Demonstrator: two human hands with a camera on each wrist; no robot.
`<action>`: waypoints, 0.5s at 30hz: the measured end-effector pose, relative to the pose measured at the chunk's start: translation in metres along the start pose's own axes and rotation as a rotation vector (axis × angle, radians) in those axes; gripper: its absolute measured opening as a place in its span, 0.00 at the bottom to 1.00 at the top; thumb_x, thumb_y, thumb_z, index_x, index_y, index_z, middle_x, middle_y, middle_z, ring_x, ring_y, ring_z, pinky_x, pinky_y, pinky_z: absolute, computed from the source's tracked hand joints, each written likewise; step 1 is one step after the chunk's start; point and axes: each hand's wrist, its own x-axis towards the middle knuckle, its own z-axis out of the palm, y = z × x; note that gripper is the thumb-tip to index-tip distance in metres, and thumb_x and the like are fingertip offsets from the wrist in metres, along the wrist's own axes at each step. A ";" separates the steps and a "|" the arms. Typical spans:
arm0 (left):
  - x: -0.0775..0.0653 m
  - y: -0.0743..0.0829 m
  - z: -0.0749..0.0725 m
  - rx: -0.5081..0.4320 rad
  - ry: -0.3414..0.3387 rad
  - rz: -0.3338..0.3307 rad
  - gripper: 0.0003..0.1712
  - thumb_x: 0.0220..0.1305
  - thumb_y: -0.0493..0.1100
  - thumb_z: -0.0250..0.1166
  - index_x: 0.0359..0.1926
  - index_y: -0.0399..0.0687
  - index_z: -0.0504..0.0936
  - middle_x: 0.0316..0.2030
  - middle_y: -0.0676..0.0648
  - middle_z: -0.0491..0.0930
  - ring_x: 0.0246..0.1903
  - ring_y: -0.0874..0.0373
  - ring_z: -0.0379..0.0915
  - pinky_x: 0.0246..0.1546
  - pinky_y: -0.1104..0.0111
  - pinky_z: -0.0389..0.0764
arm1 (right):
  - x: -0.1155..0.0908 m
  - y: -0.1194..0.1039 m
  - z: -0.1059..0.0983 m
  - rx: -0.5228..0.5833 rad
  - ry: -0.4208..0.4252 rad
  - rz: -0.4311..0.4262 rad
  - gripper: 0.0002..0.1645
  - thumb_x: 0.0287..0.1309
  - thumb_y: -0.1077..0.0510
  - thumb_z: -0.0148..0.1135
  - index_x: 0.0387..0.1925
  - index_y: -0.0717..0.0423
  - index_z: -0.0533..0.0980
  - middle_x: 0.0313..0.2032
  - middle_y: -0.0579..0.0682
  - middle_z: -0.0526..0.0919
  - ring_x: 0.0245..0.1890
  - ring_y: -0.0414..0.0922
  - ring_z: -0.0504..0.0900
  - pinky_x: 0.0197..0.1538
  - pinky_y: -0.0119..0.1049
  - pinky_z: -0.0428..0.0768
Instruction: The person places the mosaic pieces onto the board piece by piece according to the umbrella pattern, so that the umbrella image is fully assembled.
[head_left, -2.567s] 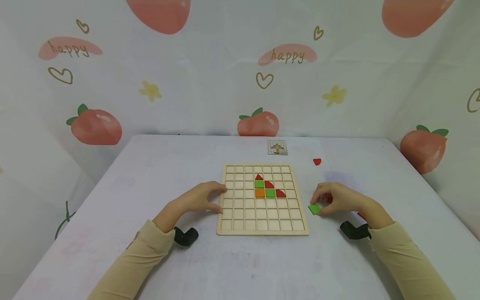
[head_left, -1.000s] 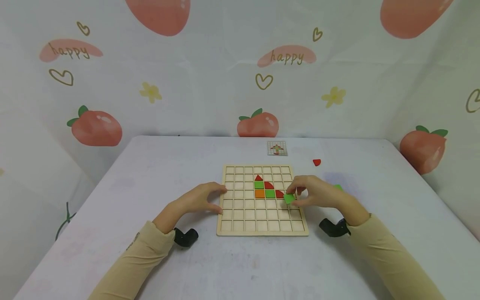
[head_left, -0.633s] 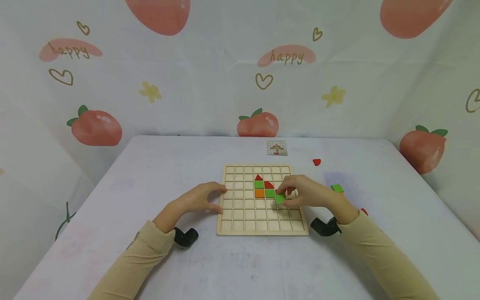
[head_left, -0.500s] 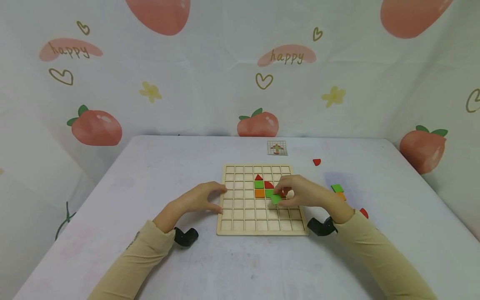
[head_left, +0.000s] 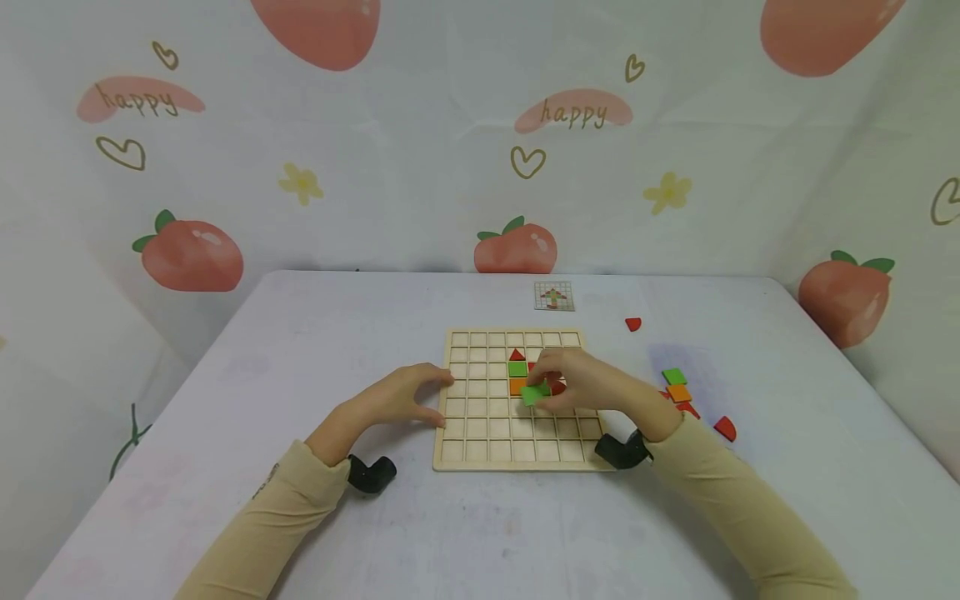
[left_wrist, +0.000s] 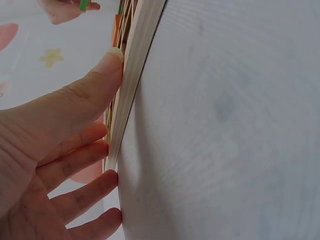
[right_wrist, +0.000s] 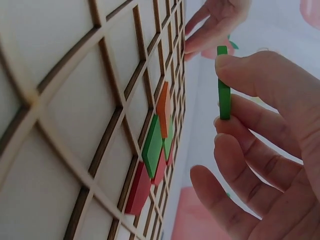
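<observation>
My right hand (head_left: 581,379) pinches a green square tile (head_left: 532,394) between thumb and fingertips over the wooden grid board (head_left: 487,429). In the right wrist view the tile (right_wrist: 224,85) is edge-on and apart from the board. Set in the grid are a red triangle (head_left: 517,355), a green square (head_left: 517,368) and an orange square (head_left: 518,387). More green and red pieces in the grid, such as a red one (right_wrist: 139,190), are partly hidden by the right hand in the head view. My left hand (head_left: 401,396) rests thumb and fingertips along the board's left edge.
Behind the board lies a small pattern card (head_left: 554,296) with an arrow-like figure. A loose red piece (head_left: 633,324) lies at the back right. Right of the board are a green tile (head_left: 674,377), an orange tile (head_left: 678,393) and several red pieces, including a quarter circle (head_left: 725,428).
My right hand has carried the green square tile from the table right of the board leftward over the grid. Loose pieces at the right have come into view. The left hand has stayed put.
</observation>
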 end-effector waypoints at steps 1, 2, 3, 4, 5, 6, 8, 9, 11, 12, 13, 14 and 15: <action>0.000 0.000 0.000 -0.003 -0.001 -0.002 0.36 0.50 0.48 0.72 0.58 0.38 0.73 0.60 0.40 0.72 0.63 0.43 0.64 0.66 0.52 0.65 | 0.001 -0.001 0.000 -0.007 0.002 0.001 0.10 0.49 0.58 0.70 0.36 0.55 0.81 0.32 0.46 0.79 0.30 0.43 0.75 0.32 0.28 0.77; 0.000 0.000 0.000 -0.007 -0.002 -0.006 0.36 0.50 0.48 0.72 0.58 0.39 0.73 0.60 0.40 0.72 0.64 0.43 0.63 0.66 0.52 0.65 | 0.003 -0.001 0.001 -0.014 0.002 0.006 0.10 0.49 0.58 0.70 0.36 0.54 0.81 0.32 0.46 0.80 0.30 0.42 0.75 0.32 0.28 0.77; 0.000 0.001 0.000 -0.007 -0.003 -0.007 0.36 0.50 0.48 0.72 0.58 0.39 0.73 0.60 0.40 0.72 0.64 0.43 0.63 0.66 0.52 0.65 | 0.004 -0.002 0.001 -0.022 0.003 0.010 0.10 0.49 0.57 0.70 0.36 0.54 0.81 0.32 0.46 0.80 0.30 0.41 0.75 0.33 0.29 0.78; 0.000 0.001 0.000 -0.006 -0.004 -0.008 0.36 0.50 0.48 0.72 0.58 0.39 0.73 0.60 0.40 0.72 0.64 0.43 0.63 0.66 0.52 0.65 | 0.005 -0.002 0.002 -0.027 0.003 0.018 0.11 0.49 0.57 0.70 0.36 0.54 0.81 0.33 0.45 0.80 0.31 0.40 0.75 0.34 0.29 0.78; 0.000 0.001 0.000 -0.012 -0.005 -0.013 0.36 0.50 0.48 0.72 0.58 0.39 0.73 0.60 0.40 0.72 0.64 0.43 0.63 0.66 0.52 0.64 | 0.006 -0.003 0.002 -0.029 0.004 0.021 0.11 0.49 0.57 0.70 0.36 0.54 0.81 0.33 0.46 0.80 0.31 0.40 0.75 0.35 0.31 0.79; -0.001 0.002 0.000 -0.016 -0.007 -0.017 0.36 0.50 0.48 0.72 0.58 0.39 0.73 0.61 0.40 0.71 0.64 0.43 0.62 0.67 0.52 0.64 | 0.007 -0.003 0.003 -0.033 0.005 0.026 0.11 0.49 0.57 0.69 0.36 0.54 0.81 0.33 0.46 0.80 0.31 0.39 0.75 0.35 0.32 0.80; -0.001 0.002 0.000 -0.016 -0.009 -0.020 0.36 0.50 0.48 0.72 0.58 0.39 0.73 0.61 0.40 0.71 0.64 0.43 0.62 0.67 0.52 0.64 | 0.009 -0.003 0.005 -0.040 0.009 0.033 0.11 0.49 0.57 0.69 0.36 0.55 0.81 0.33 0.46 0.80 0.32 0.39 0.75 0.36 0.32 0.80; -0.001 0.003 0.000 -0.016 -0.008 -0.020 0.36 0.50 0.48 0.72 0.58 0.39 0.73 0.61 0.40 0.71 0.64 0.43 0.62 0.67 0.52 0.64 | 0.010 -0.003 0.006 -0.040 0.012 0.035 0.11 0.49 0.57 0.69 0.36 0.55 0.81 0.33 0.46 0.80 0.32 0.39 0.75 0.36 0.32 0.80; -0.002 0.003 -0.001 -0.023 -0.009 -0.025 0.36 0.50 0.48 0.72 0.59 0.39 0.73 0.61 0.40 0.71 0.65 0.44 0.62 0.67 0.52 0.64 | 0.012 -0.003 0.007 -0.040 0.018 0.036 0.11 0.49 0.58 0.69 0.36 0.55 0.81 0.32 0.47 0.80 0.31 0.40 0.75 0.35 0.30 0.79; -0.002 0.003 -0.001 -0.020 -0.009 -0.023 0.36 0.50 0.48 0.72 0.59 0.39 0.73 0.61 0.39 0.71 0.65 0.43 0.62 0.67 0.52 0.64 | 0.013 -0.003 0.008 -0.040 0.021 0.038 0.11 0.49 0.58 0.69 0.36 0.55 0.81 0.32 0.47 0.80 0.31 0.40 0.75 0.34 0.29 0.79; -0.003 0.004 -0.001 -0.019 -0.009 -0.022 0.36 0.50 0.48 0.72 0.59 0.39 0.73 0.61 0.39 0.71 0.65 0.43 0.62 0.67 0.52 0.64 | 0.013 -0.004 0.008 -0.038 0.022 0.039 0.11 0.49 0.58 0.69 0.36 0.56 0.81 0.32 0.47 0.80 0.31 0.41 0.75 0.34 0.29 0.78; -0.003 0.004 -0.002 -0.018 -0.009 -0.021 0.36 0.50 0.48 0.72 0.59 0.39 0.73 0.61 0.39 0.71 0.65 0.43 0.62 0.66 0.51 0.64 | 0.014 -0.004 0.009 -0.039 0.023 0.041 0.11 0.49 0.58 0.69 0.36 0.56 0.81 0.32 0.47 0.80 0.31 0.41 0.75 0.34 0.28 0.78; -0.003 0.004 -0.002 -0.020 -0.009 -0.021 0.36 0.50 0.48 0.72 0.59 0.39 0.73 0.61 0.39 0.71 0.65 0.43 0.62 0.66 0.51 0.64 | 0.015 -0.005 0.009 -0.041 0.023 0.045 0.11 0.49 0.58 0.69 0.36 0.56 0.81 0.32 0.47 0.79 0.31 0.41 0.75 0.34 0.28 0.78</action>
